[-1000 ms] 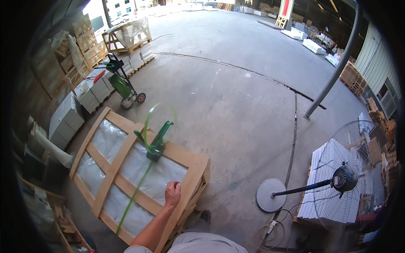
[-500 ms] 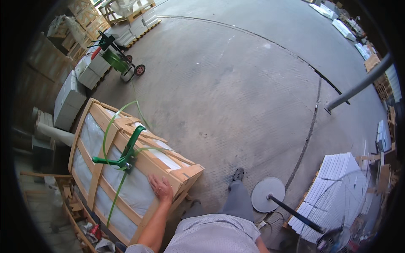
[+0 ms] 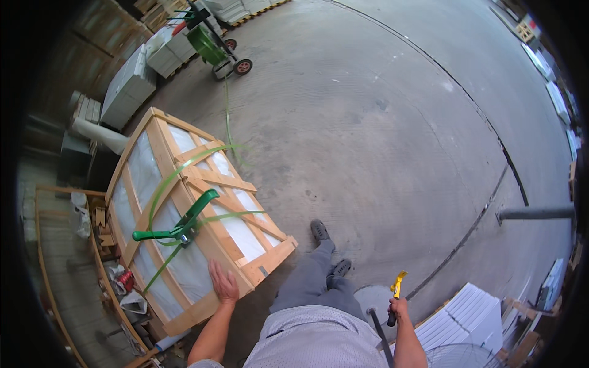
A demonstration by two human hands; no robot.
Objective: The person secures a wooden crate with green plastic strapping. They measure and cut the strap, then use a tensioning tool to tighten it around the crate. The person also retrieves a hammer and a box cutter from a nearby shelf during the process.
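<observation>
Wooden crate (image 3: 184, 214) stands on the concrete floor (image 3: 380, 122), slatted top face up, white plastic-wrapped contents showing between the slats. Green strap (image 3: 175, 178) loops across the crate top and trails off toward a green strap cart (image 3: 211, 49) well apart at the top of the view; the strap likely runs loose from that cart's reel, which would explain the slack arc above the slats. Green strapping tool (image 3: 181, 224) lies on the crate top, clamped on the strap where two runs meet, its long handle angled up and to the right. It sits near the middle of the top face, probably so the strap tension falls across the diagonal brace.

Left hand (image 3: 224, 285) lies flat on the crate's near edge, fingers spread, palm down on the wood, holding nothing; looks like bracing or leaning weight. It is near the tool but apart from it.

Right hand (image 3: 397, 310) is closed in a fist around the dark grip of a yellow hammer (image 3: 396, 294), head pointing up, held low beside the hip and well apart from the crate; carried, not in use.

Stacked white slabs (image 3: 472, 313) sit at lower right, a fan base (image 3: 374, 300) by the person's legs
</observation>
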